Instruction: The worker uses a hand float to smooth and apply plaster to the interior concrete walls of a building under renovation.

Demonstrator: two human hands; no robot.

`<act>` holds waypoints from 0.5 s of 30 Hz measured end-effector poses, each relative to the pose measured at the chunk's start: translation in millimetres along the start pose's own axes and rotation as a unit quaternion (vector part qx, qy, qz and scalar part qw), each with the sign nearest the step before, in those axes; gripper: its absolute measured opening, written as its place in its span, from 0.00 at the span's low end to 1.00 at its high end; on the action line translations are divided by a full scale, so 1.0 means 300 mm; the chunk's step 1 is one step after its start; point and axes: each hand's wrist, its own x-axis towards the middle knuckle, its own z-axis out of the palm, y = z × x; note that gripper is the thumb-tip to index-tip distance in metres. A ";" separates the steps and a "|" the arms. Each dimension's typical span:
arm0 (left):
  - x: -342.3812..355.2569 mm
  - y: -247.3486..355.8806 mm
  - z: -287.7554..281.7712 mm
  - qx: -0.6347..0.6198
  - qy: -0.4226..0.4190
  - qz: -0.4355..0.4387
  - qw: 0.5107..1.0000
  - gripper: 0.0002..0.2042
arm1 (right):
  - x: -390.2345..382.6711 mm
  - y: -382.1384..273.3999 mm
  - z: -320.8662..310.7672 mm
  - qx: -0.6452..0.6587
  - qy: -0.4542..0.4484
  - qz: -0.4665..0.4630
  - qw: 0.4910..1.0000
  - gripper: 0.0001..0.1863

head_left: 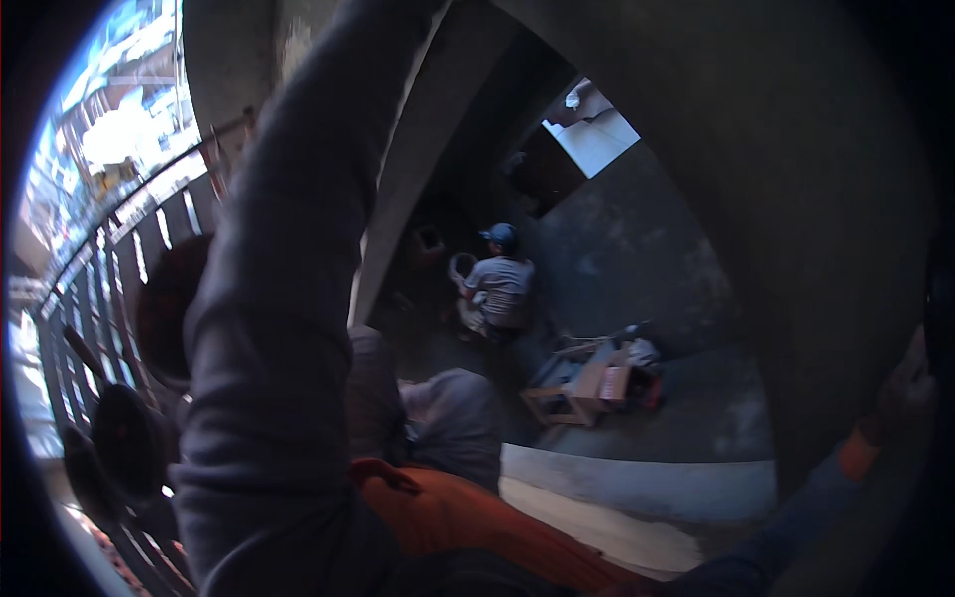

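Reaching up w/ the L arm (pixel 284 269), grey sleeve running off the top edge; L hand is out of frame, so can't tell what, if anything, it grips. R arm goes out to the far R, past an orange cuff (pixel 858 455), w/ the R hand (pixel 905 388) near the dark wall (pixel 826 249) filling that side; too dim/blurred to tell if it's open, closed or touching. Step in hand looks like a two-way reach, prob. partly bracing. Next move calls for sure footing, I'd judge, since the pale ledge (pixel 637 483) seems to give onto a lower floor. Down there: co-worker in blue cap (pixel 502 284), squatting, & a wooden crate (pixel 557 405) w/ misc. stuff. Far L: barred railing (pixel 106 289), w/ dark pan-like discs (pixel 127 433) alongside.
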 end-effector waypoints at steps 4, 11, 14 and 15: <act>-0.121 0.110 -0.071 -0.148 0.077 -0.136 0.977 0.20 | 0.022 -0.151 0.028 0.085 0.052 0.133 0.986 0.14; -0.813 0.479 -0.173 -0.518 0.168 -0.409 0.732 0.20 | 0.026 -0.133 0.041 0.113 0.084 0.122 0.982 0.13; -0.758 0.512 -0.085 -0.533 0.165 -0.481 0.676 0.20 | 0.038 -0.161 0.027 0.121 0.093 0.092 0.984 0.12; -0.731 0.519 -0.041 -0.565 0.165 -0.442 0.677 0.20 | 0.035 -0.155 0.026 0.131 0.093 0.093 0.983 0.12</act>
